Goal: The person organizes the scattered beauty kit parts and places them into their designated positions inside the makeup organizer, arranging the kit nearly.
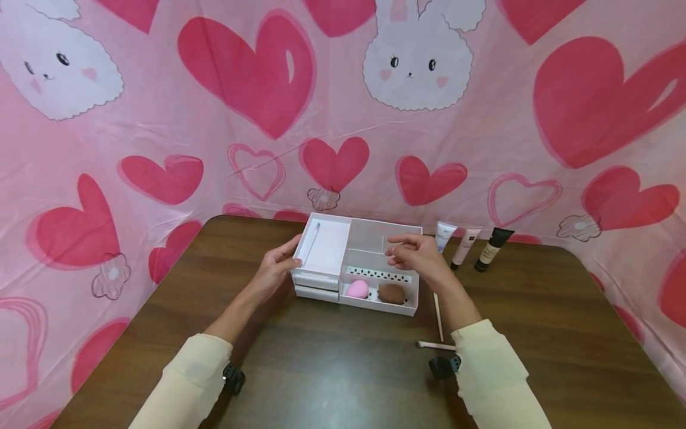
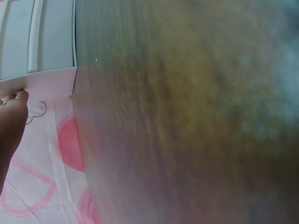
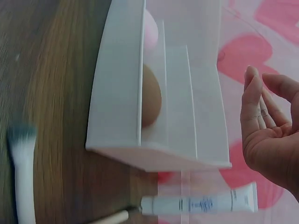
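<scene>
A white desktop organizer [image 1: 343,280] stands near the back of the table, with two drawers at its left front. My left hand [image 1: 276,266] rests against its left side wall, thumb at the rim; in the left wrist view, fingertips [image 2: 21,95] touch that wall. Above the back right compartment hovers my right hand [image 1: 420,256], its fingers loosely bent. The right wrist view shows nothing between thumb and fingers of that hand. A pink makeup sponge [image 1: 357,289] and a brown makeup sponge [image 1: 392,293] lie in the front right compartment. On the left top tray lies a slim pale stick [image 1: 311,244].
Right of the organizer stand a white tube [image 1: 443,235], a pink tube [image 1: 466,247] and a black-capped beige tube [image 1: 493,249]. Two makeup brushes lie nearby, one thin brush [image 1: 438,316] and one thicker brush [image 1: 435,345]. A pink heart-printed cloth [image 1: 343,119] hangs behind the table.
</scene>
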A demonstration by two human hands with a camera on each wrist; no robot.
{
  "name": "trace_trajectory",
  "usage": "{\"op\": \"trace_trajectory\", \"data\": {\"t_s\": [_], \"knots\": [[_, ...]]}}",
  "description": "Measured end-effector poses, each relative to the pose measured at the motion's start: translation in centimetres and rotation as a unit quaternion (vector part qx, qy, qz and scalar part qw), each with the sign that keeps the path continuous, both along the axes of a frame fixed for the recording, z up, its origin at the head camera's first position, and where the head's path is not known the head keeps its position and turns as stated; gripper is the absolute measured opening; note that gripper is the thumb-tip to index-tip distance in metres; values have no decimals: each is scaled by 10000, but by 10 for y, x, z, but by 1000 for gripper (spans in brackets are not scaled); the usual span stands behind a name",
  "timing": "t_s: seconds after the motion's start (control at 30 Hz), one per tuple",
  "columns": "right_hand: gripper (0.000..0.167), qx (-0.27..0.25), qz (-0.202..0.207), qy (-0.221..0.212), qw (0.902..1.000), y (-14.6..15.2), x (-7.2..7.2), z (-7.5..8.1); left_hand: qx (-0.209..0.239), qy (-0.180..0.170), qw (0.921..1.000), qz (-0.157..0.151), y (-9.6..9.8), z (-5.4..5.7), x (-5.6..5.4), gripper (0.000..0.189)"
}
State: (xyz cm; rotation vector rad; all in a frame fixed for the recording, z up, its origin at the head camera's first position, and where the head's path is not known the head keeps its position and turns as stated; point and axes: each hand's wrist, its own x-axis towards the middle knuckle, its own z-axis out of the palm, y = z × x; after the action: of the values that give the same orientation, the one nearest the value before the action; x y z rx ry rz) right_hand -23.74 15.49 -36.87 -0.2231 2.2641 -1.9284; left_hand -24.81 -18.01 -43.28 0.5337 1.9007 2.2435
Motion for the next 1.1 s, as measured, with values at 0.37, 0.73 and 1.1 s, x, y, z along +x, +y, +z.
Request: {"op": "trace_trajectory", "data": {"t_s": [0.37, 0.73, 1.1], "knots": [[47, -181, -302, 141, 9993, 42, 14, 3, -5, -34, 10000, 49, 2, 0, 0, 67], [18, -251, -567, 86, 9980, 82, 30, -10, 20, -42, 10000, 69, 3, 1, 1, 67], [18, 439, -826, -153, 9955, 109, 44, -31, 58, -73, 9999, 71, 3, 2, 1, 68]]}}
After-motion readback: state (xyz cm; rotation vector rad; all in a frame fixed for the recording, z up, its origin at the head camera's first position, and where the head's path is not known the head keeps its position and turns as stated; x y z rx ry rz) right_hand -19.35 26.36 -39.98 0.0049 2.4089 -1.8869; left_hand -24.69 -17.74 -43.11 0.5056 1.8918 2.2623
